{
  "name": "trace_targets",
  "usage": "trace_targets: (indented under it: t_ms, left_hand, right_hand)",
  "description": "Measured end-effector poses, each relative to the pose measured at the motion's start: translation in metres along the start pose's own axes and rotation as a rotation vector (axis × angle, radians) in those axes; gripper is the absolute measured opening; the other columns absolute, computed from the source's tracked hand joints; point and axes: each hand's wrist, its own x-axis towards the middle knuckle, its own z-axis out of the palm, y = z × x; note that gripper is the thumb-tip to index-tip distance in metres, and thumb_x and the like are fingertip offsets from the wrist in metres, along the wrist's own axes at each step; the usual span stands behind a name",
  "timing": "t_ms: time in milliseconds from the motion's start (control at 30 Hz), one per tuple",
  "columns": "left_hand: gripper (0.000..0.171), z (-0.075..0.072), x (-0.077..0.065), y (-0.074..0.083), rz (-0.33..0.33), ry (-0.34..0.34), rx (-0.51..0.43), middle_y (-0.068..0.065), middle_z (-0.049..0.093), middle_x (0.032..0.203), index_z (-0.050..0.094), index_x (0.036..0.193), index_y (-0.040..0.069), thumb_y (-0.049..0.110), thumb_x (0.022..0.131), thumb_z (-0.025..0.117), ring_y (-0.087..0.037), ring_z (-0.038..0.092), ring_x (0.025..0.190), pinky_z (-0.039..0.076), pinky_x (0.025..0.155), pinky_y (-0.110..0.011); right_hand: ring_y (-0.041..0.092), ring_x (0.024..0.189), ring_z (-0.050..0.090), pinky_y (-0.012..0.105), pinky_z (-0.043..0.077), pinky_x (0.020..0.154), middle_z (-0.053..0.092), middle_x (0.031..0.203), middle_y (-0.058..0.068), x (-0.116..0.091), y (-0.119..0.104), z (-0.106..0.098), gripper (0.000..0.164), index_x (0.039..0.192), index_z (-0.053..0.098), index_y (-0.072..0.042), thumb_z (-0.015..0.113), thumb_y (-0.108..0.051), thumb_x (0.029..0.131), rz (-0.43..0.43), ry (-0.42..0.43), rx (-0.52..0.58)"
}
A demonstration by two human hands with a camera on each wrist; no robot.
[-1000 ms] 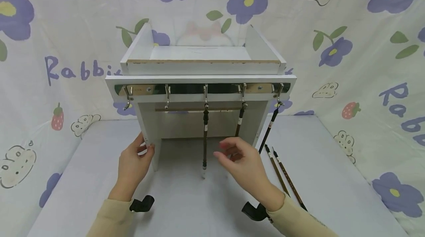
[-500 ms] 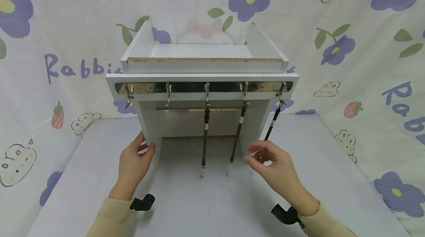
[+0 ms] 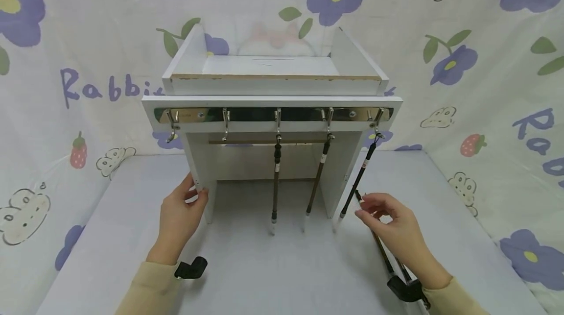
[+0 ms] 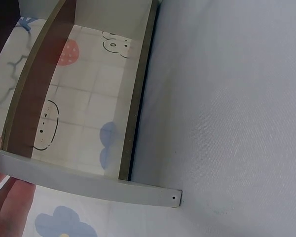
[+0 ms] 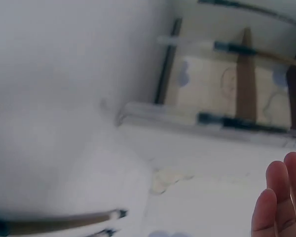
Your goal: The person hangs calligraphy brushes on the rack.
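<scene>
My left hand (image 3: pixel 179 222) grips the left side panel (image 4: pixel 89 183) of a white wooden stand (image 3: pixel 282 101), its fingers (image 4: pixel 16 205) showing at the panel's edge in the left wrist view. From the stand's hook rail hang three calligraphy brushes, tips down: the middle one (image 3: pixel 276 182), another to its right (image 3: pixel 318 178) and the rightmost (image 3: pixel 360 178). My right hand (image 3: pixel 398 229) hovers over two more brushes lying on the table, one of them (image 3: pixel 382 251) partly hidden by it. Its fingers are loosely bent with nothing between them; the right wrist view shows them apart from the lying brush (image 5: pixel 59 225).
Bare metal hooks (image 3: pixel 226 124) are at the left of the rail. An open-topped tray section (image 3: pixel 275 84) forms the stand's upper part. Under it, a white cloth (image 3: pixel 264 271) covers the table; a flower-print curtain (image 3: pixel 110 21) hangs behind.
My right hand has moved right, from beside the middle hanging brush to above the brushes lying on the table. The left hand keeps its hold on the stand.
</scene>
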Motion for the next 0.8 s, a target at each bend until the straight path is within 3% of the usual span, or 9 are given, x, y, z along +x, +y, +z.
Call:
trace_targets:
  t_ms: [167,300,500,800]
  left_hand:
    - [0.052,0.000,0.000,0.000,0.004,-0.002,0.006,-0.010,0.060,0.131,0.047,0.145,0.020,0.022,0.095,0.060,-0.029,0.065,0.103,0.058,0.078,-0.041]
    - [0.051,0.000,0.001,0.001,0.007,-0.005,0.001,-0.011,0.060,0.130,0.047,0.145,0.019,0.021,0.095,0.059,-0.030,0.065,0.103,0.058,0.079,-0.041]
    - [0.051,0.000,0.002,0.000,0.006,0.000,0.001,-0.013,0.060,0.129,0.047,0.145,0.018,0.019,0.095,0.059,-0.032,0.065,0.103,0.058,0.079,-0.042]
    - [0.051,0.001,0.001,0.000,0.009,0.004,0.005,-0.014,0.061,0.128,0.048,0.144,0.018,0.018,0.095,0.060,-0.031,0.066,0.102,0.058,0.079,-0.041]
  right_hand:
    - [0.009,0.081,0.063,0.016,0.051,0.068,0.068,0.094,0.001,-0.002,0.036,-0.006,0.027,0.109,0.066,-0.011,0.076,-0.014,0.084,0.047,0.009,-0.048]
    - [0.010,0.082,0.064,0.017,0.053,0.068,0.068,0.096,0.003,-0.004,0.055,-0.012,0.030,0.112,0.065,-0.011,0.074,-0.025,0.087,0.151,-0.024,-0.037]
    - [0.016,0.091,0.064,0.020,0.054,0.070,0.067,0.104,0.007,-0.007,0.075,-0.017,0.045,0.117,0.062,-0.009,0.069,-0.042,0.088,0.314,-0.087,-0.028]
    - [0.021,0.093,0.062,0.026,0.053,0.069,0.065,0.106,0.009,-0.013,0.098,-0.023,0.055,0.122,0.060,-0.006,0.068,-0.048,0.087,0.463,-0.130,-0.088]
